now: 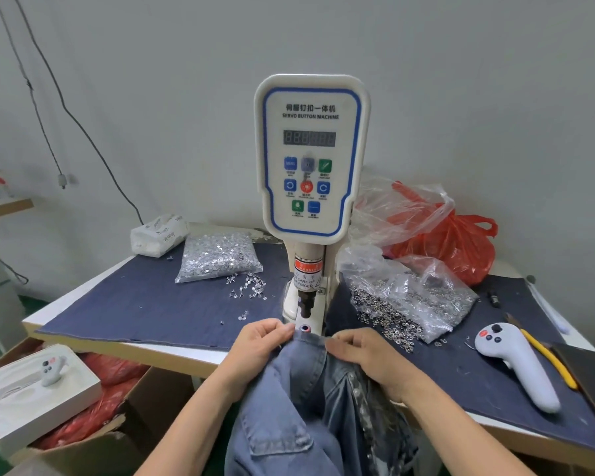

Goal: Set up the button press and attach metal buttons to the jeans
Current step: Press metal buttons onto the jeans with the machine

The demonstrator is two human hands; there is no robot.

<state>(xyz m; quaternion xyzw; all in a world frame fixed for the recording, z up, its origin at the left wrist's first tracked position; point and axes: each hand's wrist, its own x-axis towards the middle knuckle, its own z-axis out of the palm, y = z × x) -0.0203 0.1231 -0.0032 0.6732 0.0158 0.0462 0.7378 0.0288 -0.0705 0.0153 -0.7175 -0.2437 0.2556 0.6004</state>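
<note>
Both hands held the jeans waistband at the servo button machine's lower die.

Left hand point(258, 341) pinched the blue jeans point(310, 400) edge at lower centre, fingers curled narrow; right hand point(361, 355) gripped the waistband just beside it; servo button machine point(311, 156) stood centre frame, its lower die point(303, 327) touching the fabric edge between the hands; bag of tacks point(219, 257) left of the machine; bag of metal buttons point(409, 297) right; grey controller point(516, 362) lower right.

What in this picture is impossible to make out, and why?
- Head view: digits on the press's display are too dim and blurred to read.
- Head view: small captions under the panel buttons are too small.
- Head view: the warning label is partly cut off by the ram's curve.
- Head view: the jeans run off the bottom edge.
- Head view: whether a button sits on the lower die is unclear.
</note>
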